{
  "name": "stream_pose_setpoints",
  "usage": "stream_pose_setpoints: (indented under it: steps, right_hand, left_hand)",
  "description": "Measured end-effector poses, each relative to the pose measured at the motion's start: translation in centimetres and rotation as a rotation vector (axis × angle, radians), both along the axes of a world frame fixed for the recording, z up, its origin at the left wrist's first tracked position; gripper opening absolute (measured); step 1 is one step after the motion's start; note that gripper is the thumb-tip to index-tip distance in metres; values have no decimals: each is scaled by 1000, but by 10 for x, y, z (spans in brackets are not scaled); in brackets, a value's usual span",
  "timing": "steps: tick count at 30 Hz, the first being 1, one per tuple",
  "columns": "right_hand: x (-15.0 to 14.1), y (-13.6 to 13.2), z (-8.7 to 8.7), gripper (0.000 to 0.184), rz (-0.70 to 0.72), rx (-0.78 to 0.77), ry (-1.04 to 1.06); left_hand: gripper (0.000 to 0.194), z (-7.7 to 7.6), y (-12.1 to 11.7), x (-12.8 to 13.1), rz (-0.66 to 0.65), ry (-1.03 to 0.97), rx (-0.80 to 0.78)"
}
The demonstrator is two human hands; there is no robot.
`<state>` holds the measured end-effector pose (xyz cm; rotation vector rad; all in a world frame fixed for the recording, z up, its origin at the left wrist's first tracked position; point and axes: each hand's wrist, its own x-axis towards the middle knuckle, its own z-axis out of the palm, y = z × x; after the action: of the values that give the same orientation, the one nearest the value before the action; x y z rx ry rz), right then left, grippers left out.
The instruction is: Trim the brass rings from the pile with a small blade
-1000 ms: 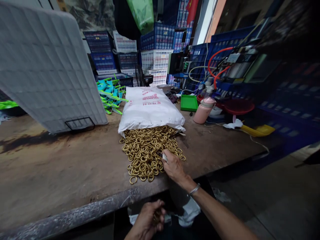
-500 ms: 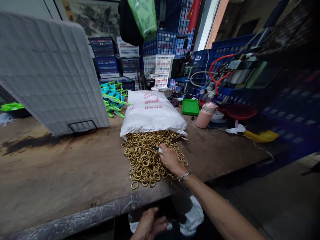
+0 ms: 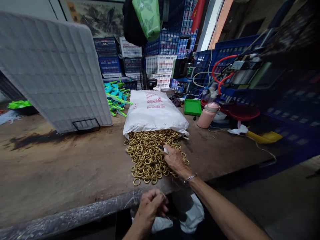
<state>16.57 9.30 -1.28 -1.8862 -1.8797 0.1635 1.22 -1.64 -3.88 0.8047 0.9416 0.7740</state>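
A heap of brass-coloured rings (image 3: 143, 155) spreads over the table in front of a white printed sack (image 3: 155, 113). At the heap's right side, my right hand (image 3: 175, 161) is closed around a small tool (image 3: 163, 149) with a dark, narrow tip and a pale handle; the tip points left over the rings. My left hand (image 3: 152, 205) is at the table's front edge with its fingers curled in. Whatever it may hold is hidden. Below the edge, white plastic bagging (image 3: 190, 213) shows between my arms.
A quilted grey panel (image 3: 57, 76) stands on the table at the left. Green and blue plastic pieces (image 3: 116, 96) lie behind it. To the right are a green tray (image 3: 192, 107), a pink bottle (image 3: 208, 115), a yellow scoop (image 3: 265, 136) and a machine with red hoses (image 3: 225, 78).
My left hand held rings below the table edge, opened there, then rose to the edge with fingers curled. My right hand shifted a little over the rings, keeping the tool. The view turned slightly.
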Motion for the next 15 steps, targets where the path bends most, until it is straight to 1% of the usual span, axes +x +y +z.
stream_pose_setpoints:
  steps: [1, 3, 5, 6, 8, 10, 12, 15]
  right_hand:
    - [0, -5, 0, 16, 24, 7, 69]
    - [-1, -17, 0, 18, 90, -3, 238]
    - [-4, -32, -1, 23, 172, -45, 409]
    - [-7, -40, -1, 24, 218, -69, 481]
    - [-12, -54, -2, 22, 271, -117, 598]
    - [-17, -65, -4, 22, 283, -178, 681]
    - [-22, -71, -5, 24, 271, -229, 726]
    - [-26, -75, -8, 29, 230, -260, 742]
  left_hand:
    - [37, 6, 5, 0, 22, 38, 20]
    - [35, 14, 15, 0, 162, 101, 95]
    - [36, 18, 24, 1, 282, 159, 132]
    - [38, 18, 27, 2, 312, 173, 140]
    - [40, 18, 31, 2, 311, 186, 158]
    - [33, 16, 31, 3, 288, 205, 204]
    - [24, 14, 29, 3, 286, 229, 262]
    - [17, 13, 26, 2, 307, 257, 352]
